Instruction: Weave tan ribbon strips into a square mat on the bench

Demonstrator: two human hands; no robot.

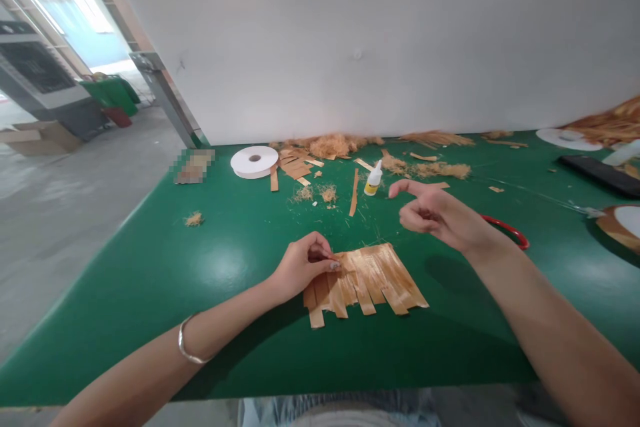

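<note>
A flat panel of glossy tan strips (373, 273) lies on the green table, its lower edge uneven with strip ends sticking out. My left hand (306, 265) is closed in a pinch at the panel's upper left corner, thumb on top. A small reddish-brown bit of strip shows at those fingertips. Raised to the right of the panel, my right hand (430, 213) holds nothing that I can see; its index finger points out to the left and the other fingers are curled, apart from it. Just left of that finger stands a small white glue bottle (373, 180) with a yellow label.
Behind lie a white tape roll (245, 170), cut strips (295, 165) and fluffy tan fibre (335, 145). Red-handled scissors (513, 232) lie partly behind my right arm. Farther right are a black phone-like object (600, 173) and another roll (623, 230). A white board (380, 60) bounds the back.
</note>
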